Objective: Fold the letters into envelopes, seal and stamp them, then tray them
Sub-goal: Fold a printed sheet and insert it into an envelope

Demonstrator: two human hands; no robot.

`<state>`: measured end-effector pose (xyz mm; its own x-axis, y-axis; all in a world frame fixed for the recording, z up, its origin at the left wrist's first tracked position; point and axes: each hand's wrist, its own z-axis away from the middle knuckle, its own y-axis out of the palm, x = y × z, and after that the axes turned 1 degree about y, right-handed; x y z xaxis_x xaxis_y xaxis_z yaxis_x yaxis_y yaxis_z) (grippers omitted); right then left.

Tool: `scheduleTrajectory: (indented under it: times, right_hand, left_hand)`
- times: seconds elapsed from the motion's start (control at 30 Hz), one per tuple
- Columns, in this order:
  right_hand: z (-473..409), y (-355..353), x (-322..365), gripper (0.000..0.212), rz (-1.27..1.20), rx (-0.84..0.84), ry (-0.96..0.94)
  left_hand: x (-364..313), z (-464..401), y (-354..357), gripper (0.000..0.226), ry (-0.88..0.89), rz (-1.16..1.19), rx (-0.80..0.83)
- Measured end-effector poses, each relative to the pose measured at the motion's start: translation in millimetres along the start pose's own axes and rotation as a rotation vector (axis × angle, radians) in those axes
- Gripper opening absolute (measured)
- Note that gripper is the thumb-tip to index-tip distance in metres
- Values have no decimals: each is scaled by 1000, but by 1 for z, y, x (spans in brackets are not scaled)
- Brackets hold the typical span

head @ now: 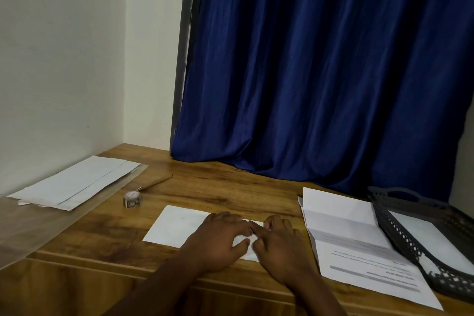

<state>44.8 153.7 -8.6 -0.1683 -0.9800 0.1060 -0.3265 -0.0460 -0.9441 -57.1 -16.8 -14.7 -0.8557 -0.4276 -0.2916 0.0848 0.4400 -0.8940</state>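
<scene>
A white envelope (177,226) lies flat on the wooden desk (230,192) near its front edge. My left hand (220,238) and my right hand (279,246) both rest on the envelope's right end, fingertips meeting over it and pressing down. What lies under the fingers is hidden. To the right, a creased printed letter (354,246) lies unfolded. A dark perforated tray (400,236) at the far right holds a white sheet and overlaps the letter. A small roll of stamps (132,199) stands left of centre.
A stack of white envelopes and papers (74,182) sits on clear plastic at the back left. A thin brown stick (156,182) lies beside the roll. A blue curtain (320,72) hangs behind the desk; a white wall bounds the left.
</scene>
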Motion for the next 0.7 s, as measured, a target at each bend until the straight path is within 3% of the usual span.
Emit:
scheduleTrajectory:
  times: [0.13, 0.47, 0.7]
  right_hand:
    - [4, 1, -3, 45, -101, -96, 1]
    - [8, -2, 0, 28, -224, -158, 80]
    - [8, -2, -2, 36, -174, -138, 21]
  left_hand:
    - [-3, 1, -3, 39, 3, -4, -1]
    - [-6, 1, -4, 38, -2, -1, -11]
    - [-6, 0, -4, 36, -10, 12, -10]
